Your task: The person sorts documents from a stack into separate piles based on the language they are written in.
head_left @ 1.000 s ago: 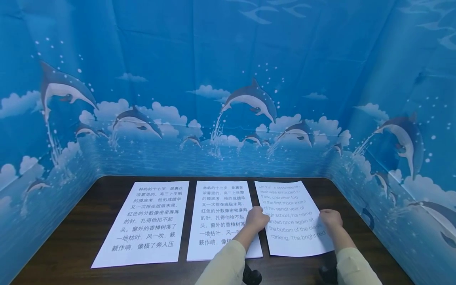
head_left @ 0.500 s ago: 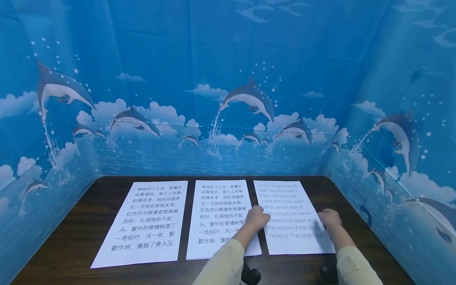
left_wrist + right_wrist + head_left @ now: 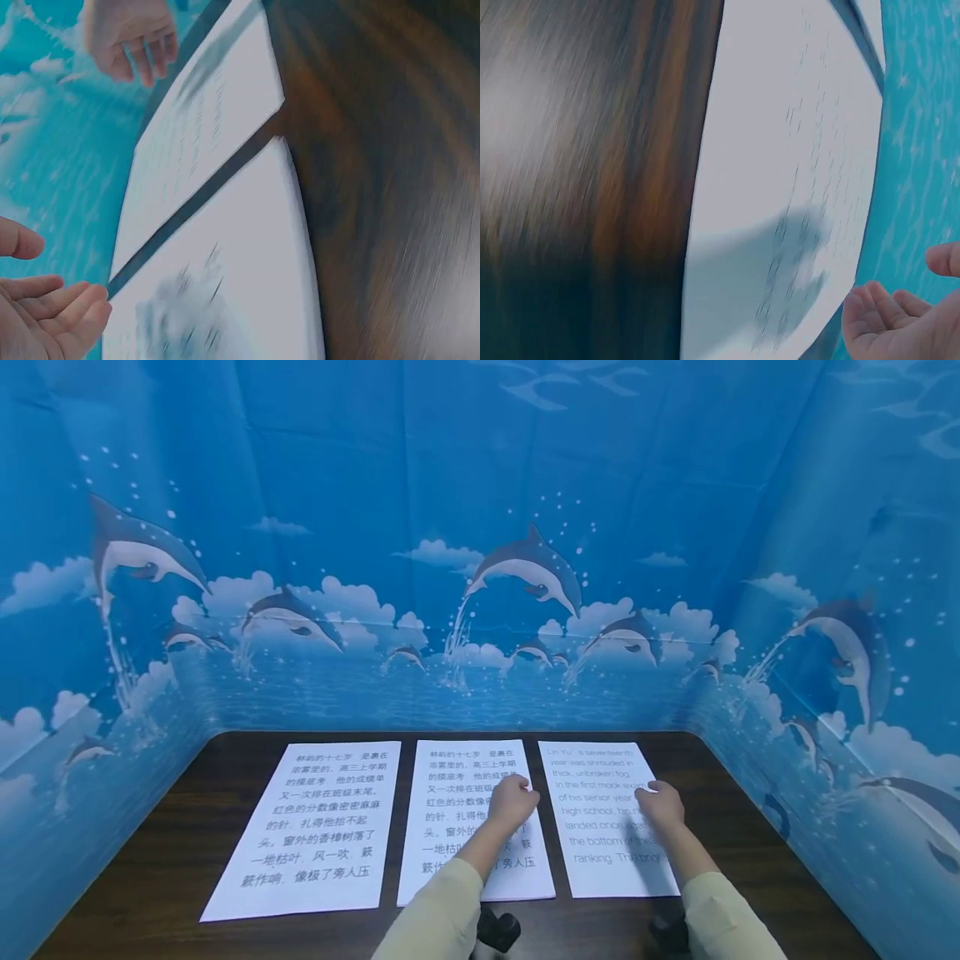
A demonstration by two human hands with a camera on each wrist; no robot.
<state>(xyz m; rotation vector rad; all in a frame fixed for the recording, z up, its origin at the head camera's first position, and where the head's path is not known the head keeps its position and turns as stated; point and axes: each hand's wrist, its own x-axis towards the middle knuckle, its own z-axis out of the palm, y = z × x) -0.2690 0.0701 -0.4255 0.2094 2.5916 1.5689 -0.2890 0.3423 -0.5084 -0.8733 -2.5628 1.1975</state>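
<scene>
Above the middle stack of Chinese-printed paper (image 3: 457, 777) hovers my left hand (image 3: 512, 803), its shadow falling on the page. In the left wrist view the thumb of that left hand (image 3: 56, 322) stands apart from gently bent fingers, with nothing between them. My right hand (image 3: 662, 808) is over the right edge of the English-printed sheet (image 3: 588, 827), which lies flat. Seen from the right wrist, the fingers of the right hand (image 3: 900, 319) are loosely bent and hold nothing. Both hands look raised off the paper. Part of each page's text is hidden beneath hands and forearms.
Another Chinese-printed sheet (image 3: 322, 827) lies at the left. All the paper rests on a dark wooden table (image 3: 150, 852), with narrow gaps between pages. A blue dolphin-print cloth (image 3: 480, 527) encloses the back and sides of the table.
Both hands have left the English sheet's side edges and lifted. The left hand moved left over the middle stack; the right moved left and farther forward. The sheet's lower right corner now lies farther left.
</scene>
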